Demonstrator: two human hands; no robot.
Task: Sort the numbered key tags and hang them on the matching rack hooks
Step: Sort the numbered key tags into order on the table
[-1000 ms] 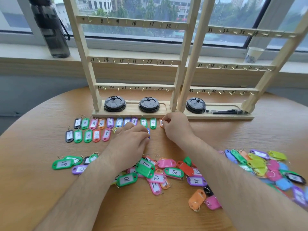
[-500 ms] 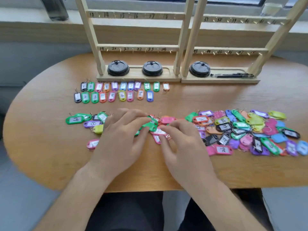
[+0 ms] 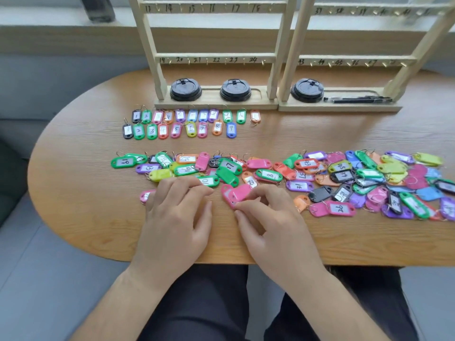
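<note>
Two neat rows of sorted key tags (image 3: 182, 130) lie in front of the left wooden rack (image 3: 214, 59), whose hooks are numbered 13 to 24. The right rack (image 3: 354, 61) carries higher numbers. A loose pile of coloured tags (image 3: 339, 173) stretches across the middle of the table. My right hand (image 3: 268, 217) pinches a pink tag (image 3: 237, 195) between thumb and curled fingers at the pile's near edge. My left hand (image 3: 177, 212) rests flat on the table beside it. Its fingertips lie near the green tag marked 10 (image 3: 209, 180) and partly cover another pink tag (image 3: 145, 196).
Three black cup lids (image 3: 186, 89) sit in the rack bases, with black pens (image 3: 357, 99) in the right base. A dark bottle (image 3: 99, 8) stands on the window sill. The round wooden table (image 3: 81, 193) ends just before my lap.
Both hands have drawn back from the sorted rows to the near edge of the loose pile. My right hand has taken hold of a pink tag. The view has tilted downward.
</note>
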